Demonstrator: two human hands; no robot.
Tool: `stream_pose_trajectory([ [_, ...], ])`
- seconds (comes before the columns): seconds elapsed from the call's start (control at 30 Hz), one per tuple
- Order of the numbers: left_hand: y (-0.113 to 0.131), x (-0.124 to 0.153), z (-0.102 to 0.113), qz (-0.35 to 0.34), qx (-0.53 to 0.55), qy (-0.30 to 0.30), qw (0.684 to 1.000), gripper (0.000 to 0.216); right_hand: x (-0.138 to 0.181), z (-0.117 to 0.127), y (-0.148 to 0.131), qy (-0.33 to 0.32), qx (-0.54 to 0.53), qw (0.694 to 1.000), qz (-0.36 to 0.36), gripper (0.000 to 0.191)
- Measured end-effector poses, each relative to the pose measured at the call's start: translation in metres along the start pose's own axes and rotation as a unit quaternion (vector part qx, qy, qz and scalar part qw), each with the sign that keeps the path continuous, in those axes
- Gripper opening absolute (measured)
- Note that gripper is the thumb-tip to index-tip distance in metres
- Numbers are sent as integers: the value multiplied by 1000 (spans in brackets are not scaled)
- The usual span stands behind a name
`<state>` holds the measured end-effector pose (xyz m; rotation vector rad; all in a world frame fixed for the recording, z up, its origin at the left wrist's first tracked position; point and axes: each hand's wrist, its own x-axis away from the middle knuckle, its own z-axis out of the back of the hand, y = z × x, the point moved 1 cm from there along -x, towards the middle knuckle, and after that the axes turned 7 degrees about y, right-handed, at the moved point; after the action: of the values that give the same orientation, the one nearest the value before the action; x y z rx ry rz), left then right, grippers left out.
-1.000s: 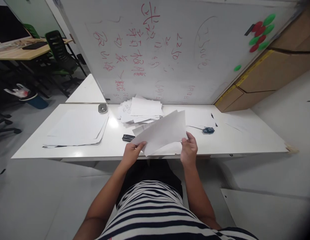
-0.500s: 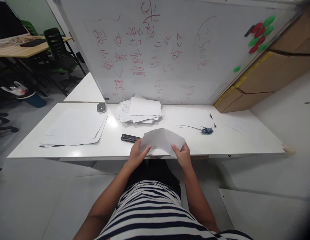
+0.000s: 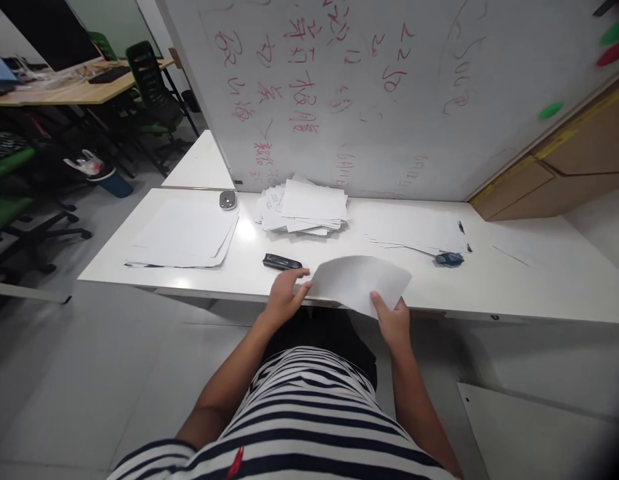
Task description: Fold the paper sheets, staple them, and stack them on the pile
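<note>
In my right hand (image 3: pixel 392 320) is a slightly curved sheet of white paper (image 3: pixel 356 283), pinched at its lower right between thumb and fingers. The paper hangs over the front edge of the white table (image 3: pixel 249 277). My left hand (image 3: pixel 288 297) is at the paper's left edge, its thumb and forefinger apart and pointing right. Whether the thumb tip touches the paper I cannot tell. Just beyond that hand a black stapler (image 3: pixel 282 261) lies on the table.
An untidy paper stack (image 3: pixel 314 203) stands against the whiteboard (image 3: pixel 389 133). Large sheets (image 3: pixel 182 233) lie at the left, beside a small grey round-cornered device (image 3: pixel 228 200). To the right are more sheets (image 3: pixel 414 230) and a dark crumpled item (image 3: pixel 449 259). Cardboard boxes (image 3: pixel 584 147) stand at far right.
My left hand's grip on the paper's left side has loosened, with its fingers spread apart. The paper has flattened somewhat in my right hand. The camera view has turned left.
</note>
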<state>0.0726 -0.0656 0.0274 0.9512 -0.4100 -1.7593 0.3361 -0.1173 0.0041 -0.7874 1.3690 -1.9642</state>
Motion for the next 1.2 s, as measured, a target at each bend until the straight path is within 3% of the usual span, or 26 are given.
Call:
stream_pose_trajectory([
  [0.07,-13,-15,12,-36,-58,2,998,35,0,6,3,-33,-22,999,-33,48],
  [0.17,-40,-35,23,-36,-139,-20,989,47,4,8,11,-90,-75,986,-122,46],
  [0.37,-71,-43,19,19,-129,-50,990,36,24,-6,28,-127,-131,969,-169,41],
  [0.5,-71,-40,18,11,-129,-51,990,34,31,-17,30,-122,-163,963,-177,44],
  [0.67,-70,-40,20,11,-124,-49,991,36,31,-26,26,-115,-104,977,-147,44],
  [0.9,-69,-39,20,13,-100,-46,994,41,37,-53,21,-201,-66,972,-106,47],
  [1.03,-61,-44,28,91,-35,-61,993,45,39,-59,20,-209,-72,969,-113,49],
  [1.2,-42,-64,36,205,13,11,979,46,41,-53,16,-217,-73,966,-120,52],
])
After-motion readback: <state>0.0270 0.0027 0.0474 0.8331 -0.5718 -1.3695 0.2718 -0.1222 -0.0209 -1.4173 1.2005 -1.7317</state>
